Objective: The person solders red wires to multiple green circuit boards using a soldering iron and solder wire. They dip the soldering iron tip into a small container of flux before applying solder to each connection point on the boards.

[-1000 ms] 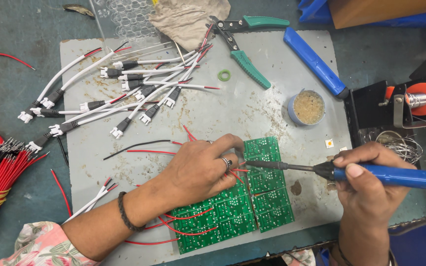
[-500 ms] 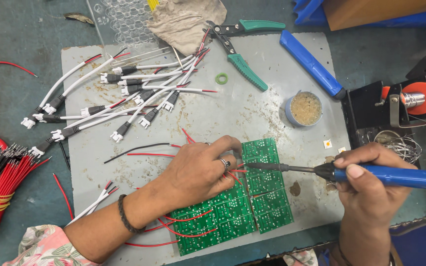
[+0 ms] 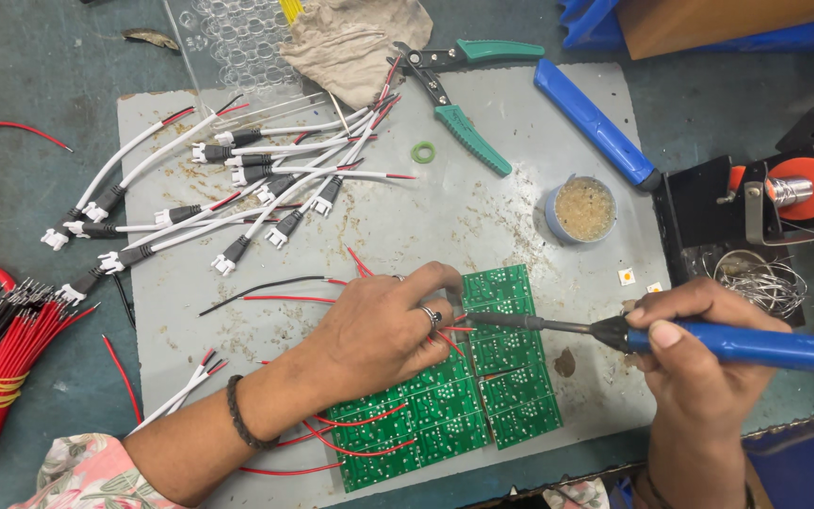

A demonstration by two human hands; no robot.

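Note:
My left hand (image 3: pixel 383 330) rests on a panel of green circuit boards (image 3: pixel 511 386) and pinches a thin red wire against it, fingers closed near the panel's top edge. My right hand (image 3: pixel 694 363) grips a blue-handled soldering iron (image 3: pixel 746 344). Its metal tip reaches left to the spot beside my left fingertips. Several red wires curl from the boards under my left wrist. The panel lies on a grey mat (image 3: pixel 482 217) near its front edge.
A heap of white and black connector leads (image 3: pixel 237 188) covers the mat's back left. Green-handled cutters (image 3: pixel 463 127), a blue tool (image 3: pixel 591 118) and a small flux tin (image 3: pixel 581 209) lie behind. A bundle of red wires (image 3: pixel 2 368) is at left. An iron stand with orange spool (image 3: pixel 789 193) stands right.
Both hands hold nearly the same pose; the iron tip stays at the board beside my left fingers. Only the view has shifted slightly.

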